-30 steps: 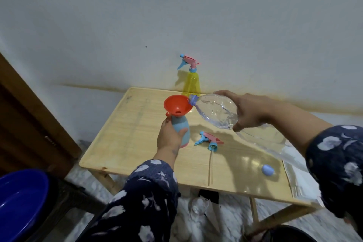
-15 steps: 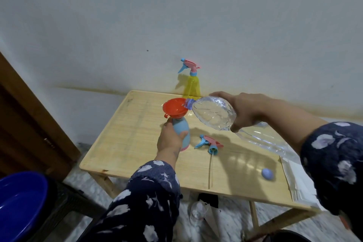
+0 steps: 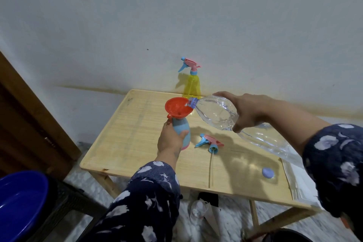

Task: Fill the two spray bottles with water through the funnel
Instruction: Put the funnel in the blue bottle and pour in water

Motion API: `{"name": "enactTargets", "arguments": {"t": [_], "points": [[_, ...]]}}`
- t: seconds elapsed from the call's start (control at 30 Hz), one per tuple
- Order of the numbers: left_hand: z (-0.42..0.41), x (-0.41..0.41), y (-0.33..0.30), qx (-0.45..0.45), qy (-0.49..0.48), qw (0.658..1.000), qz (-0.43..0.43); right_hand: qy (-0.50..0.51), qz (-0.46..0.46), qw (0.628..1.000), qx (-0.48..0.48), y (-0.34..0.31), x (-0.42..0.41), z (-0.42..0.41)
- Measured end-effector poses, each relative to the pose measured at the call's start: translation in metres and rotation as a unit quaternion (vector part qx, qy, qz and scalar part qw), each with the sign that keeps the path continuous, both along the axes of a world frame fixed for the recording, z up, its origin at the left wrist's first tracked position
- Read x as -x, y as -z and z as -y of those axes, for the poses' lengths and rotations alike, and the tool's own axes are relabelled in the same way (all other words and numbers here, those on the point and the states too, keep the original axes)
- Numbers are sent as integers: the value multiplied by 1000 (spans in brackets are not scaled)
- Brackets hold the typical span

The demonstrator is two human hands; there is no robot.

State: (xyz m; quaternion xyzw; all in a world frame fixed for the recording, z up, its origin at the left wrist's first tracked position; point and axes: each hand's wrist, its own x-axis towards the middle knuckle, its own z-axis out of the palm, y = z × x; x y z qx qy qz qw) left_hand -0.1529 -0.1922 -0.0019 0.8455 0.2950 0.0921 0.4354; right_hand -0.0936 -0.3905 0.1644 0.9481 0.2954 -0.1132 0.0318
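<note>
My left hand point(image 3: 171, 139) grips a blue spray bottle point(image 3: 181, 130) that stands on the wooden table point(image 3: 125, 143). An orange funnel point(image 3: 177, 107) sits in its neck. My right hand point(image 3: 248, 111) holds a large clear water bottle point(image 3: 218, 113) tipped sideways, its blue mouth resting over the funnel's rim, with water running into the funnel. The blue bottle's pink and blue trigger head point(image 3: 209, 141) lies on the table with its tube pointing toward me. A yellow spray bottle point(image 3: 192, 85) with its trigger head on stands at the back edge by the wall.
A blue bottle cap point(image 3: 268, 173) lies near the table's front right, beside folded white cloth point(image 3: 298, 180). A blue basin point(image 3: 19, 202) sits at lower left next to a brown door point(image 3: 29, 124). A clear bottle point(image 3: 198, 210) stands on the floor under the table.
The water bottle's mouth has come over the funnel's rim and water now flows in. My left hand has kept its hold on the blue bottle.
</note>
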Motion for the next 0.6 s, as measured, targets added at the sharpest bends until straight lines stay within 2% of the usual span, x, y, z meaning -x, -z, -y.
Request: {"name": "enactTargets", "arguments": {"t": [0.6], "points": [[0, -1, -2, 7, 5, 1000, -1, -7, 9, 1000, 10, 4, -1, 0]]}}
